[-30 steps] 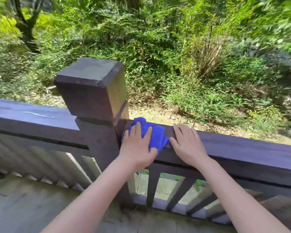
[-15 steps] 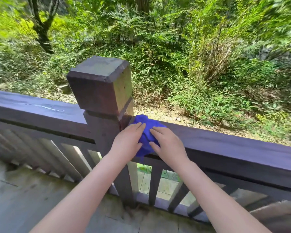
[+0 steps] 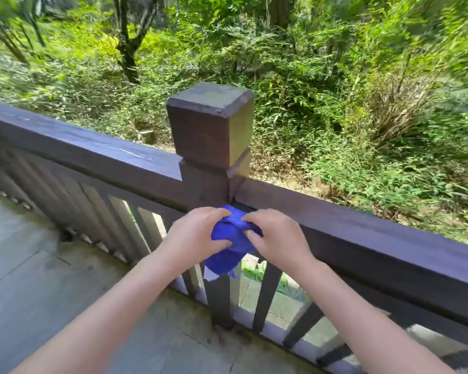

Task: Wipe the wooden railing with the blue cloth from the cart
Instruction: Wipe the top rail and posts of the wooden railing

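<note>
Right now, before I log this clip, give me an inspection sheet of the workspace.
Surface: dark wooden railing with a square post; pale streak on the top rail left of the post.
Job's things: blue cloth bunched, lifted just off the rail's near face beside the post; a corner hangs down.
Clutter: nothing seen.
Grippers: left hand and right hand both pinch the cloth.
Cables: nothing seen.
Surroundings: stone floor on the near side, balusters below the rail, dense green plants beyond; cart not in view.
</note>
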{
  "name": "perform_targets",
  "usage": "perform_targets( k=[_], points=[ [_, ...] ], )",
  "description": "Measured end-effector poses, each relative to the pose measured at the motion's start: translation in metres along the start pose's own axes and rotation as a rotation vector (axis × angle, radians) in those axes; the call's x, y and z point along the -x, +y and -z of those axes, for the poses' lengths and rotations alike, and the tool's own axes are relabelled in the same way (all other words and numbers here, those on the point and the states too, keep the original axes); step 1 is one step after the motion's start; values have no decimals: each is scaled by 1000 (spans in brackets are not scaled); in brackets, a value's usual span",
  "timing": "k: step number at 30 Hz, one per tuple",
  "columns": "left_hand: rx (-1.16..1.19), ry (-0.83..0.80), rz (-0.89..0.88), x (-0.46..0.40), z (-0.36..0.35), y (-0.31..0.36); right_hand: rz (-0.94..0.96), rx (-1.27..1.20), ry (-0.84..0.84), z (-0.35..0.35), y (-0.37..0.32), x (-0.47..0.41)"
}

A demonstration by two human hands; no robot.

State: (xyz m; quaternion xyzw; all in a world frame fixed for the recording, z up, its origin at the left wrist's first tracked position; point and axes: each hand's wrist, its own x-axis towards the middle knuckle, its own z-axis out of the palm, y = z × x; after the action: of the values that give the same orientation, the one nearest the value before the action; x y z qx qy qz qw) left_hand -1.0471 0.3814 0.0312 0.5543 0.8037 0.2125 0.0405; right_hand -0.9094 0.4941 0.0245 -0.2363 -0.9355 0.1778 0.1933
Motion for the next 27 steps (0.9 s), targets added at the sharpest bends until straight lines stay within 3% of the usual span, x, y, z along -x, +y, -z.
perform_targets(
  k=[7,14,22,27],
  points=[
    [99,85,64,28,55,-41,91,-170,-18,-8,-58,-30],
    [105,116,54,29,78,-76,96,-144,25,-16,-96,-57],
    [103,66,-211,-12,27,-8,-147,-39,233,21,-33,-13],
    [61,75,-277,-43,-18,41,-232,104,417,24,11,7]
  ],
)
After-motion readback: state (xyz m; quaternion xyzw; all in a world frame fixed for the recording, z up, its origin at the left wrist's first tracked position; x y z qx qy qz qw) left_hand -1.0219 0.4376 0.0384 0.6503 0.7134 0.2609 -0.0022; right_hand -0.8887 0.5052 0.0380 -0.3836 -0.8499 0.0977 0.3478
